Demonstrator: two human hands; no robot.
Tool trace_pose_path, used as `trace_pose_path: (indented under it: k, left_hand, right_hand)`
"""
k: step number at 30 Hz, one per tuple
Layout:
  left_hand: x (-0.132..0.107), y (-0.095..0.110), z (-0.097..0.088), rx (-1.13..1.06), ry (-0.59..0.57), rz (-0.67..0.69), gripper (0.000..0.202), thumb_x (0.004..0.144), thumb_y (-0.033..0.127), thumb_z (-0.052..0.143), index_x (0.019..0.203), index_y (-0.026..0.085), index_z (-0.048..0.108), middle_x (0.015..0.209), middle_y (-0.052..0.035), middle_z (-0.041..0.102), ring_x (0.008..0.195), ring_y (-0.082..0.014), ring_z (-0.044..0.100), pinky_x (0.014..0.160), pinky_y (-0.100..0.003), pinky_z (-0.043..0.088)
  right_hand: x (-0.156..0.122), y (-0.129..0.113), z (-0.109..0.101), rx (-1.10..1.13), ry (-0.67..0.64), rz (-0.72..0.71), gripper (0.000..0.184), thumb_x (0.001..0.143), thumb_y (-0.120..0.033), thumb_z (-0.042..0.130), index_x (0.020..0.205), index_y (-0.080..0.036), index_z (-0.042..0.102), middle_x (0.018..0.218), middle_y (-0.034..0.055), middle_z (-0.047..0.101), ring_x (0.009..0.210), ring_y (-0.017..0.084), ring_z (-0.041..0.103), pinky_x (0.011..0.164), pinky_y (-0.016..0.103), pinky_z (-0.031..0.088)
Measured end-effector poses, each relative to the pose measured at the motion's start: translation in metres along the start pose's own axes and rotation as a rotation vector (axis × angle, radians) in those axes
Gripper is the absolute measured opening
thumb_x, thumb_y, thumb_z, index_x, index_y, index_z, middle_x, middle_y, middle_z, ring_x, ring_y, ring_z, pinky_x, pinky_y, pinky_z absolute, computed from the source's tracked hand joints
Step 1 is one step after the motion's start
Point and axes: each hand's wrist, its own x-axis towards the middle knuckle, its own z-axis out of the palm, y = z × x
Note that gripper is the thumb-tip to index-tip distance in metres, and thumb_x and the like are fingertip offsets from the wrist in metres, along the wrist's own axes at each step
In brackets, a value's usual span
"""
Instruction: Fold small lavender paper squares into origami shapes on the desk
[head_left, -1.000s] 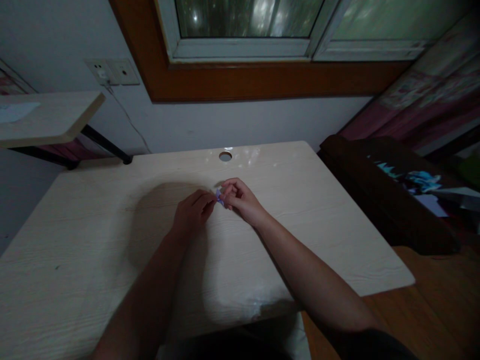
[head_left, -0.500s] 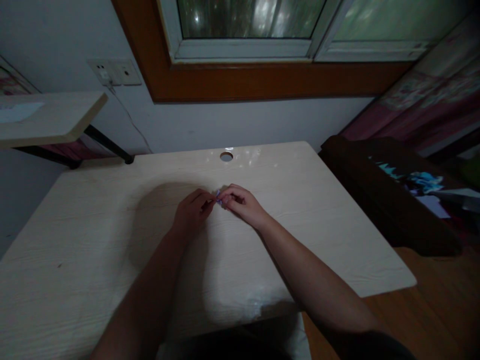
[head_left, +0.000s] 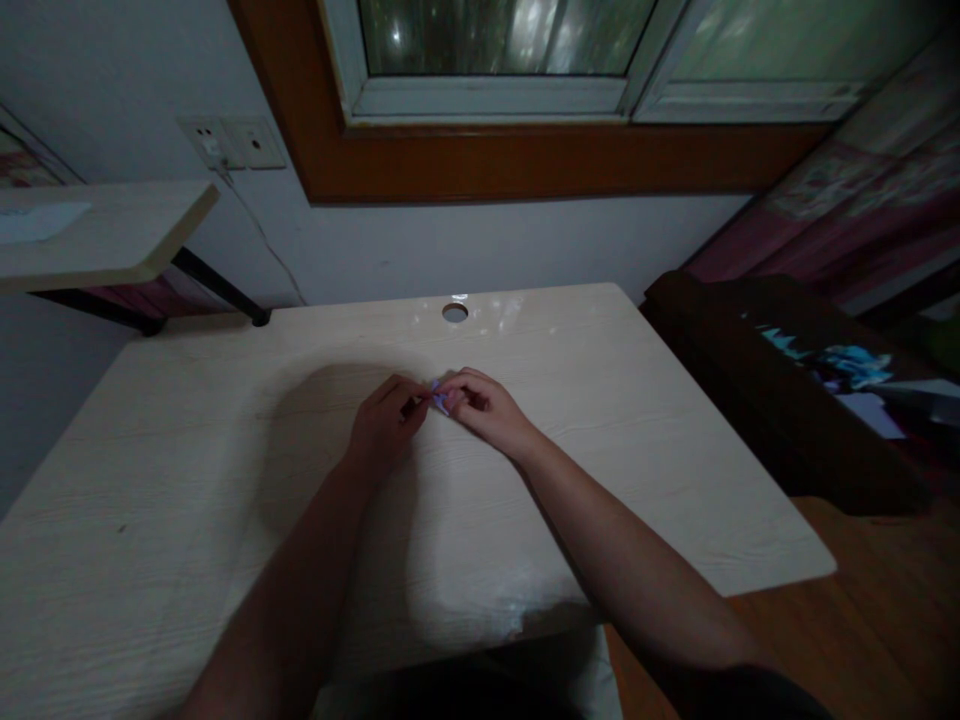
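A small purple piece (head_left: 439, 399), perhaps folded paper, sits between my two hands just above the pale wood-grain table (head_left: 600, 400). It is too small and too much covered by fingers to tell its kind. My left hand (head_left: 385, 420) pinches its left side between thumb and fingertips. From the other side my right hand (head_left: 480, 405) grips it, fingers bent and thumb beneath. The fingertips of both hands almost meet over the piece.
A round cable hole (head_left: 454, 313) lies near the table's back edge. On the left stands a raised shelf (head_left: 112, 235) on black legs. A dark wooden cabinet (head_left: 765, 400) holding blue and white items is at the right. A cord (head_left: 259, 230) hangs from the wall socket (head_left: 232, 143).
Slightly more of the purple piece shows below the fingertips. Both hands keep nearly the same place and grip.
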Motion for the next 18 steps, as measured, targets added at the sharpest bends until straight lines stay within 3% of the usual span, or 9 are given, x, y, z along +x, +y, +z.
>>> trace_pose_path:
  k: [18]
  left_hand:
    - [0.0016, -0.0018, -0.0007, -0.128, -0.057, -0.032, 0.004, 0.089, 0.022, 0.061, 0.091, 0.02, 0.064, 0.087, -0.0024, 0.061, 0.071, -0.012, 0.061, 0.068, -0.024, 0.053]
  right_hand:
    - [0.0006, 0.0006, 0.0009, -0.055, 0.043, -0.047, 0.013, 0.084, -0.035, 0.07, 0.088, -0.023, 0.071, 0.084, 0.0026, 0.058, 0.072, 0.014, 0.053, 0.065, 0.028, 0.043]
